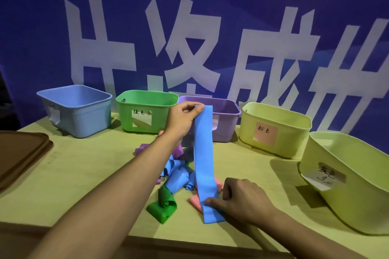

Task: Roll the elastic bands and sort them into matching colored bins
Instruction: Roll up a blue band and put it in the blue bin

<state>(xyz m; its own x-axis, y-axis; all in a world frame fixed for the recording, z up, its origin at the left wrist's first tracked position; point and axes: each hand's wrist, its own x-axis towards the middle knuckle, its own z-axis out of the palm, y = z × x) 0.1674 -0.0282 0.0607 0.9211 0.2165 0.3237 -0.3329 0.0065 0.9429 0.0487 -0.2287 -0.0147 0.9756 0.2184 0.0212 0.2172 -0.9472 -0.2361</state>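
A long blue elastic band [203, 153] is stretched upright over the pile. My left hand [183, 119] pinches its top end high up, in front of the purple bin [226, 124]. My right hand [245, 200] presses its lower end against the table. Under it lies a heap of bands: curled blue ones [179, 174], a green one [163, 206], a pink one [194, 201] and purple ones [143, 149]. At the back stand a blue bin [77, 111], a green bin [145, 111] and a yellow-green bin with a pink label [273, 128].
A larger yellow-green bin [347, 187] with a white label stands at the right, close to my right hand. A brown tray [19, 153] lies at the left edge of the yellow-green table [84, 174]. A blue banner with large white characters hangs behind the bins.
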